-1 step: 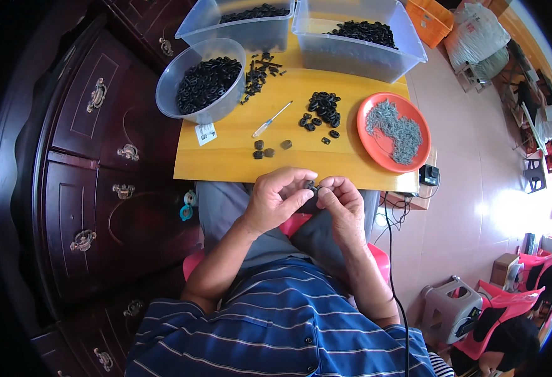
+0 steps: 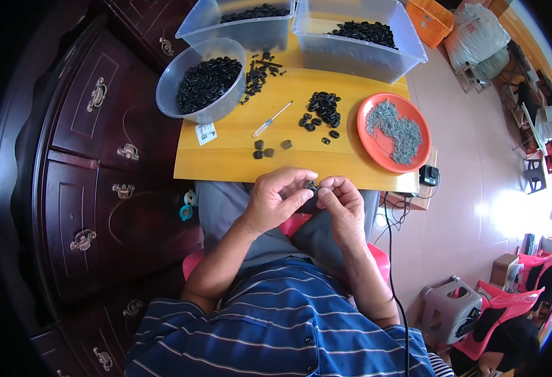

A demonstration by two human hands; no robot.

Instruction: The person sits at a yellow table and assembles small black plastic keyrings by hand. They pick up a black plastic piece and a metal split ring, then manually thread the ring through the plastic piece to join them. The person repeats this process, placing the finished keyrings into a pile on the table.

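My left hand pinches a small black plastic part between thumb and forefinger, just off the table's front edge and above my lap. My right hand is closed too, thumb against forefinger at the part's right end. Fingertips cover most of it. On the table beyond lie several small dark squarish pieces, a thin screwdriver with a clear handle, and a heap of black oval parts. To their right, an orange-red plate holds many small grey metal-looking pieces.
Two clear bins of black parts stand at the table's back. A round clear tub of black rings sits left, beside loose black pieces and a white card. Dark drawers rise left; a black cable hangs by my right arm.
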